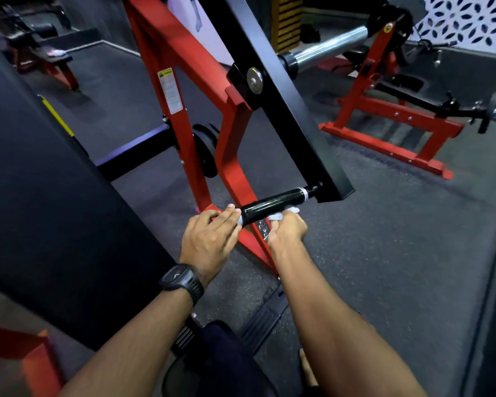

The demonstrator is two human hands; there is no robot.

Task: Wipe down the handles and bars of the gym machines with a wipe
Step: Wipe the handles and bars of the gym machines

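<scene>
Gripping the white wipe (284, 215), the right hand (287, 231) had its fingers curled tight around it. Wipe was bunched up and pressed to the underside of the black handle (275, 202), roughly mid-length. Handle stuck out sideways from the lower end of the black lever arm (284, 96), low down over the floor.

Left hand (209, 242): fingers near straight and held together, not wrapped round anything. Fingertips (233, 214) touched the handle's free end. Black watch (181, 279) on that wrist.

Lever arm was pinned to the red frame (166, 44), which carried a warning label (169, 91). Big black pad (40, 196) stood to the person's left. Chrome bar (330, 47) stuck out behind the arm. Second red machine (384, 130) sat well apart, far right, on the dark rubber floor (398, 253).
</scene>
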